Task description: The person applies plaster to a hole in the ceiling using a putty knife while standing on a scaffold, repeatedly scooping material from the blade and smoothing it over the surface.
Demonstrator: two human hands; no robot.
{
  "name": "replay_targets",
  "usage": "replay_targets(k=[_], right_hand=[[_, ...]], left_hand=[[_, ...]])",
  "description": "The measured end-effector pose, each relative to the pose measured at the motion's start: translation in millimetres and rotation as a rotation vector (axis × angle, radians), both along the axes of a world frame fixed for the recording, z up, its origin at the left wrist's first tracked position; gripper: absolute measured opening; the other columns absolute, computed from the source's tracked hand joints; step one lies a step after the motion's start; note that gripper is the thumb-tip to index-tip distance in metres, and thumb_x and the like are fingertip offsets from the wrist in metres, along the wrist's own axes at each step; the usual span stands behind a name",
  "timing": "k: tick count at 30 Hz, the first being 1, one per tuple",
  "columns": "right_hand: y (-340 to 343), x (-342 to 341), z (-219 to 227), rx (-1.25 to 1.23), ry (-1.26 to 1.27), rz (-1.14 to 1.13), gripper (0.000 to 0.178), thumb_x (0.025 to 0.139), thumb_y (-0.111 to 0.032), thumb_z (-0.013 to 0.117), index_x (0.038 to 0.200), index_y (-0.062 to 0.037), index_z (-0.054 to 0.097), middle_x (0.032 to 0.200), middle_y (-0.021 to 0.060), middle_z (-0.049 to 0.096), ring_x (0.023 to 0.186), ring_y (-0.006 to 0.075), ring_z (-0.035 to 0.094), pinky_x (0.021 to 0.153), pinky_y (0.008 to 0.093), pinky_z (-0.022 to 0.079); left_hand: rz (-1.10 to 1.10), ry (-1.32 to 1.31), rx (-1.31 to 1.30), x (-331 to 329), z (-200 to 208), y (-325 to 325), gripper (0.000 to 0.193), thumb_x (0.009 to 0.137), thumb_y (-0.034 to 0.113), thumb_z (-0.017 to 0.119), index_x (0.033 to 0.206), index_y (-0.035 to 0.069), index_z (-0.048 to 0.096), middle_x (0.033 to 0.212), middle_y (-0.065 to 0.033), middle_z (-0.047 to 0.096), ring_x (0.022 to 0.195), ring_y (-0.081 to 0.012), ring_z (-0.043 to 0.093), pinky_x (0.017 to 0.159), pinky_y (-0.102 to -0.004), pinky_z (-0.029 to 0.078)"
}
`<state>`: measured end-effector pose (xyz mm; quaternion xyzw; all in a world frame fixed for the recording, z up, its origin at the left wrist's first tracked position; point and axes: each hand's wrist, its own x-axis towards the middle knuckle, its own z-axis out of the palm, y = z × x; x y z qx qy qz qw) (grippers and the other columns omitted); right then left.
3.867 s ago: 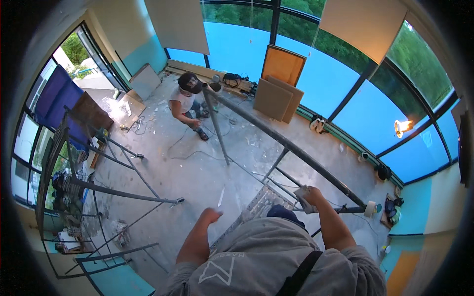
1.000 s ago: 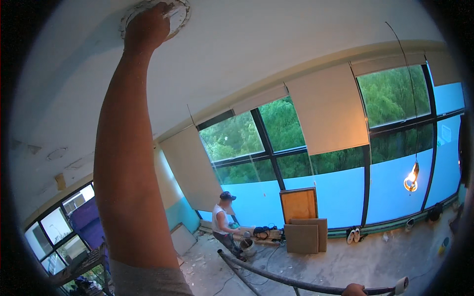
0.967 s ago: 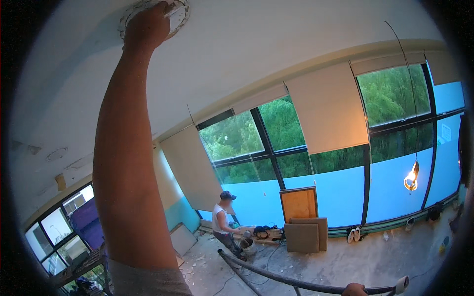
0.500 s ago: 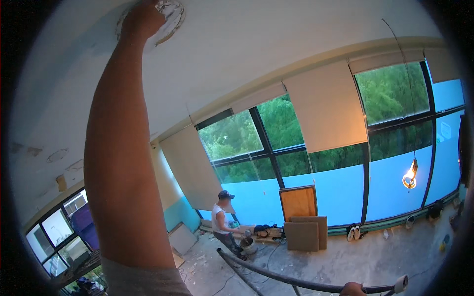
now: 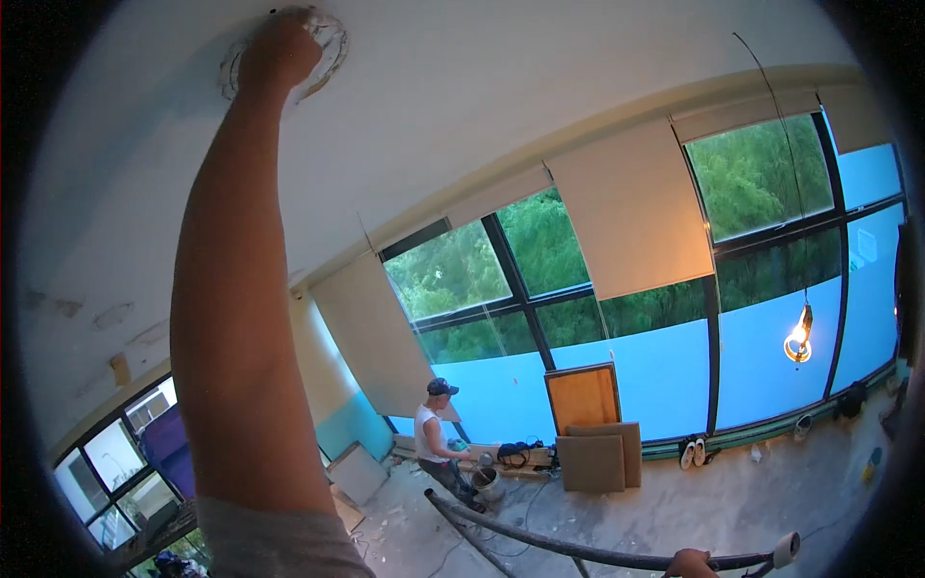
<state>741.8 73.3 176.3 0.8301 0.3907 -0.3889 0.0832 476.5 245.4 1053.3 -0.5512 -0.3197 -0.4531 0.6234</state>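
My left hand [image 5: 279,56] reaches high overhead to a round, rough-edged patch [image 5: 336,46] on the white ceiling. Its fingers are closed, and whatever they may hold is hidden behind the hand. Chipped, uneven plaster shows around the patch's rim. Low at the right, my right hand [image 5: 690,564] grips a dark tubular rail [image 5: 540,535] with a pale cap on its right end. Other dark legs slope down below that rail.
A co-worker [image 5: 438,445] in a cap bends over a bucket [image 5: 487,482] on the dusty floor. Brown boards [image 5: 599,460] lean by the windows. A lit bulb [image 5: 798,342] hangs at the right on a cord. Shoes [image 5: 692,453] stand by the wall.
The ceiling patch and my left hand sit slightly lower in the picture, and more of the patch's far rim shows. My left hand stays at the patch; my right hand stays on the rail.
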Motion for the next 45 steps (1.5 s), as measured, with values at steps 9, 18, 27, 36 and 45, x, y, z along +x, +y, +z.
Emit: replay_targets(k=[9, 18, 27, 36, 45], right_hand=[[-1, 0, -2, 0.034, -0.058, -0.002, 0.062, 0.062, -0.05, 0.074, 0.111, -0.0137, 0.061, 0.116, 0.0097, 0.058, 0.107, 0.0331, 0.054, 0.085, 0.05, 0.045], [1, 0, -9, 0.03, -0.076, -0.006, 0.057, 0.063, -0.047, 0.073, 0.109, -0.0147, 0.062, 0.114, 0.0089, 0.059, 0.105, 0.0331, 0.055, 0.082, 0.0504, 0.047], [29, 21, -94, -0.139, -0.117, -0.001, 0.071, 0.062, -0.06, 0.066, 0.118, -0.0177, 0.057, 0.123, 0.006, 0.054, 0.116, 0.029, 0.049, 0.1, 0.0509, 0.025], [16, 10, -68, -0.025, -0.108, 0.001, 0.062, 0.063, -0.052, 0.069, 0.113, -0.0163, 0.06, 0.119, 0.0075, 0.056, 0.111, 0.0312, 0.051, 0.092, 0.0513, 0.035], [25, 20, -100, -0.031, -0.144, 0.04, 0.069, 0.064, -0.06, 0.065, 0.118, -0.0195, 0.057, 0.127, 0.0046, 0.052, 0.119, 0.0286, 0.046, 0.1, 0.0538, 0.025]], left_hand=[[-0.034, 0.013, 0.076, -5, -20, 28, 0.032, 0.08, 0.012, 0.044, 0.109, 0.014, 0.056, 0.101, -0.0144, 0.062, 0.097, -0.0333, 0.058, 0.081, -0.0436, 0.047], [0.003, 0.079, 0.043, -9, -21, 13, 0.034, 0.081, 0.013, 0.044, 0.114, 0.015, 0.055, 0.106, -0.0136, 0.061, 0.098, -0.0332, 0.058, 0.085, -0.0445, 0.046], [0.019, -0.013, 0.037, 15, -45, 3, 0.034, 0.082, 0.012, 0.042, 0.115, 0.016, 0.053, 0.103, -0.0158, 0.061, 0.098, -0.0313, 0.058, 0.083, -0.0436, 0.047], [-0.054, -0.146, 0.03, 6, -18, 29, 0.039, 0.08, 0.019, 0.046, 0.118, 0.013, 0.052, 0.114, -0.014, 0.057, 0.105, -0.0314, 0.055, 0.087, -0.042, 0.045], [-0.06, -0.039, 0.041, -11, -33, 25, 0.034, 0.081, 0.019, 0.05, 0.113, 0.009, 0.055, 0.105, -0.0163, 0.06, 0.098, -0.0348, 0.057, 0.085, -0.0431, 0.045]])
